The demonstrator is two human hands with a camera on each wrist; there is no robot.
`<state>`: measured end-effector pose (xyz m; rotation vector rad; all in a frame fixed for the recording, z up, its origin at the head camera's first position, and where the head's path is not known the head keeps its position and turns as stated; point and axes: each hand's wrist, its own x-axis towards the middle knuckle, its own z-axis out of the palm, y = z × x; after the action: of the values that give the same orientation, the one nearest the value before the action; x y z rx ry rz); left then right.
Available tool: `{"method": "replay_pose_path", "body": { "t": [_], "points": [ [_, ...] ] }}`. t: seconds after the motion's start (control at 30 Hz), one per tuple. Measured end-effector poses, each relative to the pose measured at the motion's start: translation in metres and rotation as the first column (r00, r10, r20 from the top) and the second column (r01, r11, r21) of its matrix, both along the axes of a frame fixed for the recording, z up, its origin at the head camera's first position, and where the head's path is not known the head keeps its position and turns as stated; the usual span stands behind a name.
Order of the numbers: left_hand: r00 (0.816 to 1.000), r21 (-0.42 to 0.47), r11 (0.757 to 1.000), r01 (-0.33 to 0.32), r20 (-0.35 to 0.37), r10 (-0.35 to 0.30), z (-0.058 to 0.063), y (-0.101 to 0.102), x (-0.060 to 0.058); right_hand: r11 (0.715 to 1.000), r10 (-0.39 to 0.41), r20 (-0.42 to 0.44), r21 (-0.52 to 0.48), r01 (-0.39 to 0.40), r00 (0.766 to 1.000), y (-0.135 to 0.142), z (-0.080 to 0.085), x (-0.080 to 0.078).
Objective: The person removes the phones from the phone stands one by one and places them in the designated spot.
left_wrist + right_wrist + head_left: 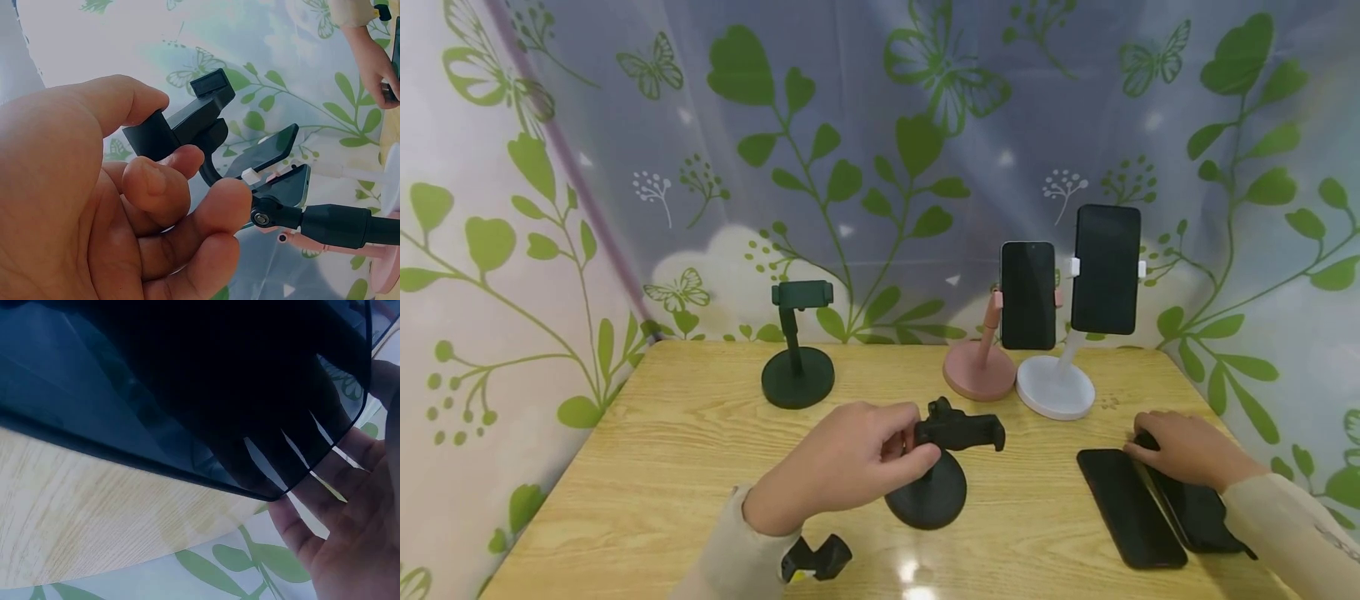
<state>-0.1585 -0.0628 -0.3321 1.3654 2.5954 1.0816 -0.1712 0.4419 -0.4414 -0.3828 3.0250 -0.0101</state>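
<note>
While the left hand (850, 454) curls its fingers and pinches one end of the clamp on a black phone stand (964, 431), that stand's round base sits on the near middle of the tabletop (662, 467). The clamp reaches out to the right of the fingers, and the left wrist view shows its hooked far end and the jointed arm below. At the right side, the right hand (1186, 450) lies over the far end of a dark phone (1198, 510), gripping it by the edge with its fingers bent and little opened. Just beside that phone, on its left, a second phone (1131, 508) lies flat, dark screen up.

Behind, a pink stand (977, 371) holds a smaller phone (1028, 296) upright, and next to it a white stand (1056, 387) carries a larger phone (1107, 271). A dark green stand (796, 379) with a bare clamp stands well apart, at the back left. Beyond the tabletop hangs a backdrop (850, 225) printed with green leaves and butterflies.
</note>
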Motion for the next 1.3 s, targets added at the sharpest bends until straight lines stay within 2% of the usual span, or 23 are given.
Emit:
{"method": "replay_pose_path", "body": {
  "t": [0.2,0.53,0.77,0.87,0.97,1.03,1.13,1.2,1.3],
  "points": [
    [1.000,-0.008,1.000,-0.001,-0.005,0.001,0.000,0.000,0.000,0.999,-0.033,0.042,-0.027,0.034,0.999,0.000,0.001,0.000],
    [1.000,0.002,1.000,-0.007,-0.024,0.007,0.002,0.001,0.000,0.999,-0.001,0.079,-0.038,0.004,0.997,-0.001,0.001,0.001],
    [1.000,-0.002,1.000,-0.012,-0.001,0.012,0.001,0.001,0.001,0.999,-0.011,0.106,-0.033,0.015,0.994,-0.002,0.003,0.001],
    [1.000,0.000,1.000,-0.009,0.007,0.009,0.000,0.002,0.001,0.999,0.002,0.067,-0.044,0.001,0.998,-0.007,0.010,0.002],
    [1.000,0.003,1.000,-0.009,0.011,0.009,0.000,0.002,0.002,0.997,0.041,-0.083,-0.058,-0.046,0.996,-0.022,0.025,0.003],
    [1.000,0.006,1.000,-0.009,0.013,0.009,-0.001,0.001,0.002,0.994,0.072,-0.212,-0.069,-0.088,0.975,-0.038,0.040,0.003],
    [1.000,0.015,1.000,-0.005,0.005,0.005,-0.001,0.001,0.001,0.977,0.131,-0.415,-0.099,-0.188,0.900,-0.067,0.064,0.005],
    [1.000,0.024,1.000,0.006,-0.024,-0.005,-0.002,0.001,0.000,0.957,0.163,-0.546,-0.114,-0.266,0.822,-0.088,0.077,0.006],
    [0.997,0.041,0.999,0.033,-0.077,-0.030,-0.003,0.002,-0.002,0.917,0.184,-0.710,-0.125,-0.379,0.680,-0.119,0.093,0.012]
  ]
}}
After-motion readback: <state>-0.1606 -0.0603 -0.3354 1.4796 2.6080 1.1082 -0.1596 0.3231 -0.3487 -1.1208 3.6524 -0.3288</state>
